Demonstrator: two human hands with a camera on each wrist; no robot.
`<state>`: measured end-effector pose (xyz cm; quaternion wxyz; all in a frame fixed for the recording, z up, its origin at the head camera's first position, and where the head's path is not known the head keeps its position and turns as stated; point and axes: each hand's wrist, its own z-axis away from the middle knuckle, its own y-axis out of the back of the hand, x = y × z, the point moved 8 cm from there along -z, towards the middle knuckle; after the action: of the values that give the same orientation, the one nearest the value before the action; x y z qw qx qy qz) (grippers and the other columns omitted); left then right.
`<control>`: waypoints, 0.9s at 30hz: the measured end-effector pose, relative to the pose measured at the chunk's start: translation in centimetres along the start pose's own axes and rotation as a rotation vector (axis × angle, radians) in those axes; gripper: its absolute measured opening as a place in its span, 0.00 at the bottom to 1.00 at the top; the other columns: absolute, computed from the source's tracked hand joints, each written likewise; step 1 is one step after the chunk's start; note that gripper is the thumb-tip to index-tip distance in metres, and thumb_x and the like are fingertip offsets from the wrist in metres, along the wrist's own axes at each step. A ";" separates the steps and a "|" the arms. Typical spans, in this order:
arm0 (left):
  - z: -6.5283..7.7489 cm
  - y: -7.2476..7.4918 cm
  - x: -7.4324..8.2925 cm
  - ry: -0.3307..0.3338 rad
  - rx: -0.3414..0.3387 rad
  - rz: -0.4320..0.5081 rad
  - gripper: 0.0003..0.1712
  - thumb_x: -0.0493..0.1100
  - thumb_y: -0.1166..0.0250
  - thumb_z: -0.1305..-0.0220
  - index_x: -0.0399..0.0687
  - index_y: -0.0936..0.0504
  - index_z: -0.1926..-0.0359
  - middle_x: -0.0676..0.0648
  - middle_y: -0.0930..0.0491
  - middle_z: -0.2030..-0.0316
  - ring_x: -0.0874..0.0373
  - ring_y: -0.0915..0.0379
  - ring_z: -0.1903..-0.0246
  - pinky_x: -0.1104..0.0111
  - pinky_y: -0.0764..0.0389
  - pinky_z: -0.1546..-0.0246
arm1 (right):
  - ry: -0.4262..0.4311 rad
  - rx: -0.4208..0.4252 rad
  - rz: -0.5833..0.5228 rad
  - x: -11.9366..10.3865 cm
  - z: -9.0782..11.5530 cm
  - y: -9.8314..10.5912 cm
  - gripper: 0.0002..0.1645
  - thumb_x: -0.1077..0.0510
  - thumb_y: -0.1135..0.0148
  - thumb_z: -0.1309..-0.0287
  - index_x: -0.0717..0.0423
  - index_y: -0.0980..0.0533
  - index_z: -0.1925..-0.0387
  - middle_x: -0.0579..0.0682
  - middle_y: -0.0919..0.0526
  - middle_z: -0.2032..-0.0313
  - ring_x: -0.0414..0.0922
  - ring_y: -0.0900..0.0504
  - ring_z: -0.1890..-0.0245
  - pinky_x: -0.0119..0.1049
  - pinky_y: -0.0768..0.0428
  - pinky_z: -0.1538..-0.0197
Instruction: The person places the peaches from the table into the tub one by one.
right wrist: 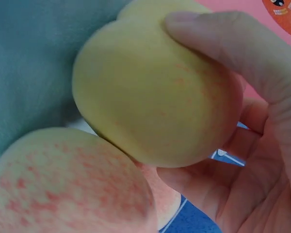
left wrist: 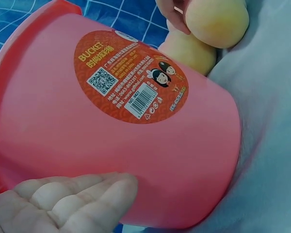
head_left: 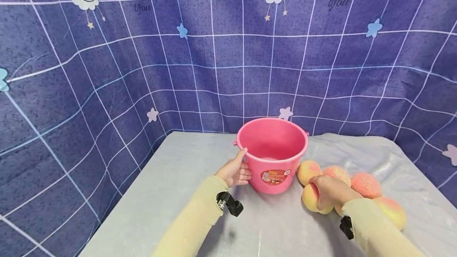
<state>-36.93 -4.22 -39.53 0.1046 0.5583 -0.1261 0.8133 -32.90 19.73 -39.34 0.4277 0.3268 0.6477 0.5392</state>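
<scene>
A pink bucket [head_left: 273, 177] with a red oval label stands upright towards the back of the table. My left hand [head_left: 235, 171] is at its left side, thumb at the rim and fingers against the outer wall; those fingers [left wrist: 72, 204] show at the lower left in the left wrist view. To the right of the bucket my right hand [head_left: 330, 189] grips a yellow-pink peach [right wrist: 150, 92] between thumb and fingers. Around it lie several more peaches, including one touching the bucket [head_left: 309, 171] and a red-speckled one [head_left: 366, 185]. The right hand partly hides some of them.
Grey-white cloth covers the table [head_left: 150, 201]. A blue gridded curtain [head_left: 228, 50] hangs behind and to the sides. Another peach [head_left: 392, 211] lies beside the right forearm. Each wrist carries a small black camera, such as the left one [head_left: 230, 203].
</scene>
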 end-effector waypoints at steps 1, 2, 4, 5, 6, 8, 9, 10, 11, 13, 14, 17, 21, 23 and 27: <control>0.0 0.0 0.0 -0.001 0.003 0.004 0.53 0.66 0.59 0.32 0.13 0.49 0.37 0.18 0.42 0.38 0.29 0.43 0.37 0.47 0.40 0.37 | 0.008 -0.008 -0.011 -0.1 0.0 0.1 0.28 0.62 0.30 0.82 0.55 0.23 0.66 0.43 0.26 0.76 0.43 0.30 0.77 0.40 0.26 0.71; 0.0 0.1 0.0 -0.001 0.006 0.010 0.53 0.66 0.59 0.32 0.13 0.49 0.37 0.18 0.42 0.39 0.30 0.43 0.37 0.47 0.40 0.37 | 0.020 -0.012 -0.017 -0.1 0.0 0.2 0.29 0.62 0.29 0.82 0.56 0.23 0.65 0.43 0.26 0.75 0.43 0.30 0.77 0.40 0.26 0.71; 0.0 0.2 0.0 -0.004 0.016 0.014 0.53 0.66 0.58 0.32 0.13 0.49 0.37 0.18 0.42 0.39 0.30 0.42 0.38 0.47 0.39 0.38 | 0.037 -0.019 -0.015 -0.3 -0.1 0.5 0.29 0.62 0.28 0.82 0.56 0.23 0.64 0.43 0.25 0.75 0.42 0.30 0.77 0.38 0.26 0.70; 0.0 0.2 0.0 -0.004 0.020 0.016 0.53 0.65 0.58 0.32 0.13 0.48 0.37 0.18 0.41 0.39 0.30 0.41 0.38 0.47 0.39 0.38 | 0.043 -0.020 -0.015 -0.3 -0.1 0.6 0.29 0.62 0.28 0.82 0.57 0.23 0.64 0.42 0.25 0.76 0.42 0.30 0.77 0.37 0.26 0.71; -0.1 0.3 0.0 -0.004 0.023 0.016 0.53 0.65 0.58 0.32 0.13 0.48 0.37 0.18 0.41 0.39 0.30 0.41 0.38 0.47 0.38 0.38 | 0.051 -0.020 -0.014 -0.4 -0.2 0.8 0.29 0.62 0.28 0.81 0.57 0.23 0.64 0.42 0.25 0.76 0.42 0.30 0.78 0.37 0.26 0.71; -0.1 0.3 0.0 -0.005 0.027 0.015 0.53 0.66 0.57 0.33 0.13 0.48 0.37 0.18 0.41 0.39 0.30 0.41 0.38 0.47 0.38 0.38 | 0.064 -0.015 -0.004 -0.4 -0.3 1.2 0.29 0.62 0.27 0.80 0.57 0.23 0.64 0.42 0.25 0.77 0.42 0.30 0.78 0.36 0.26 0.71; -0.1 0.4 0.0 -0.006 0.028 0.013 0.53 0.65 0.58 0.33 0.13 0.48 0.37 0.18 0.41 0.39 0.30 0.41 0.38 0.47 0.38 0.38 | 0.065 -0.013 -0.001 -0.4 -0.3 1.4 0.29 0.61 0.27 0.80 0.57 0.23 0.64 0.42 0.25 0.76 0.42 0.29 0.78 0.36 0.27 0.70; -0.2 0.4 0.1 -0.006 0.028 0.012 0.53 0.65 0.58 0.32 0.13 0.48 0.37 0.18 0.41 0.39 0.30 0.41 0.38 0.47 0.38 0.38 | 0.072 -0.004 0.007 -0.4 -0.4 1.6 0.29 0.61 0.27 0.79 0.57 0.23 0.64 0.42 0.25 0.76 0.42 0.29 0.77 0.36 0.26 0.70; -0.2 0.4 0.1 -0.007 0.029 0.011 0.53 0.65 0.58 0.32 0.13 0.48 0.37 0.19 0.41 0.39 0.30 0.41 0.38 0.47 0.38 0.38 | 0.078 0.004 0.002 -0.3 -0.4 1.7 0.29 0.60 0.27 0.79 0.58 0.24 0.63 0.43 0.25 0.76 0.42 0.29 0.77 0.37 0.26 0.70; -0.2 0.4 0.1 -0.010 0.030 0.008 0.53 0.65 0.58 0.32 0.13 0.48 0.37 0.18 0.41 0.39 0.30 0.41 0.38 0.47 0.38 0.38 | 0.097 0.036 0.010 -0.4 -0.4 2.0 0.30 0.58 0.27 0.79 0.59 0.24 0.62 0.43 0.24 0.75 0.42 0.28 0.76 0.37 0.26 0.69; -0.2 0.4 0.1 -0.010 0.031 0.007 0.53 0.65 0.58 0.32 0.13 0.47 0.37 0.18 0.40 0.39 0.30 0.41 0.38 0.47 0.38 0.38 | 0.106 0.054 0.012 -0.4 -0.4 2.2 0.31 0.57 0.28 0.79 0.59 0.24 0.62 0.44 0.24 0.74 0.42 0.28 0.76 0.36 0.26 0.70; -0.1 0.4 0.0 -0.007 0.032 0.002 0.53 0.65 0.58 0.33 0.12 0.47 0.38 0.18 0.40 0.40 0.30 0.41 0.38 0.47 0.37 0.39 | 0.121 0.102 0.032 -0.5 -0.4 2.5 0.30 0.55 0.29 0.79 0.58 0.25 0.64 0.43 0.25 0.75 0.41 0.29 0.77 0.35 0.26 0.71; 0.1 0.3 0.0 -0.007 0.033 -0.003 0.52 0.65 0.58 0.33 0.13 0.47 0.38 0.18 0.39 0.40 0.30 0.39 0.39 0.47 0.37 0.39 | 0.105 0.115 0.026 -0.5 -0.4 2.7 0.29 0.53 0.29 0.78 0.56 0.26 0.65 0.45 0.27 0.74 0.42 0.29 0.77 0.36 0.26 0.71; 0.2 0.3 0.0 -0.012 0.033 -0.006 0.52 0.65 0.58 0.33 0.13 0.46 0.38 0.18 0.38 0.41 0.30 0.38 0.39 0.46 0.37 0.39 | 0.103 0.113 0.004 -0.4 -0.3 2.9 0.30 0.53 0.29 0.78 0.57 0.26 0.64 0.47 0.28 0.73 0.43 0.30 0.77 0.37 0.27 0.72; 0.2 0.2 0.0 -0.015 0.030 -0.009 0.53 0.66 0.57 0.33 0.12 0.46 0.38 0.19 0.38 0.41 0.30 0.38 0.39 0.46 0.37 0.39 | 0.113 0.084 -0.052 -0.2 -0.2 3.4 0.30 0.56 0.29 0.78 0.60 0.26 0.63 0.48 0.30 0.73 0.42 0.31 0.76 0.37 0.28 0.71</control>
<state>-36.83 -4.48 -39.53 0.0991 0.5663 -0.1120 0.8105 -33.08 20.18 -35.96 0.3901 0.2967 0.7012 0.5178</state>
